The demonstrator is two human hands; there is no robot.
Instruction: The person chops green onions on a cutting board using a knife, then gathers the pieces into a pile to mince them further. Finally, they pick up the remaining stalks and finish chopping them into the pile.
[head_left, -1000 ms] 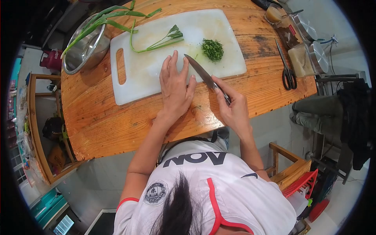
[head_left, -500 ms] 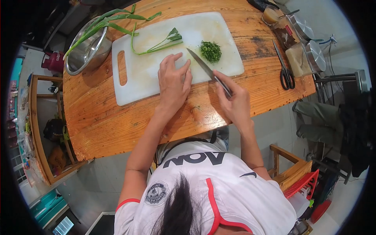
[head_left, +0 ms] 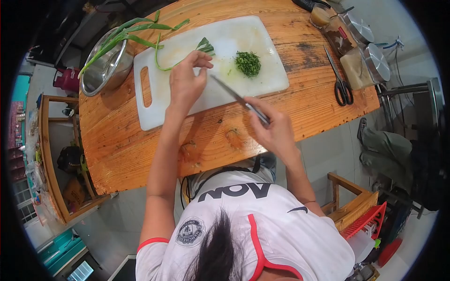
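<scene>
In my right hand point(head_left: 273, 124) is a kitchen knife point(head_left: 233, 93), gripped by its handle, with the blade pointing up and left over the cutting board's near edge. My left hand point(head_left: 189, 80) is above the white cutting board point(head_left: 164, 105), fingers bent and thumb apart, with nothing visible between them. Behind it lies a leafy green sprig point(head_left: 205, 46), its stems partly hidden by the hand. A small heap of finely chopped greens point(head_left: 248, 64) sits on the board's right side, right of the knife tip.
A steel bowl point(head_left: 105, 77) stands left of the board, with long green onions point(head_left: 123, 36) across its rim. Black-handled scissors point(head_left: 343, 91) lie at the right of the wooden table point(head_left: 126, 159), beside lidded jars point(head_left: 358, 70). Another person's legs point(head_left: 386, 150) show at right.
My left hand has moved left and lifted off the board, its fingers now bent over the sprig's stems. The knife has drawn back toward me, away from the chopped heap.
</scene>
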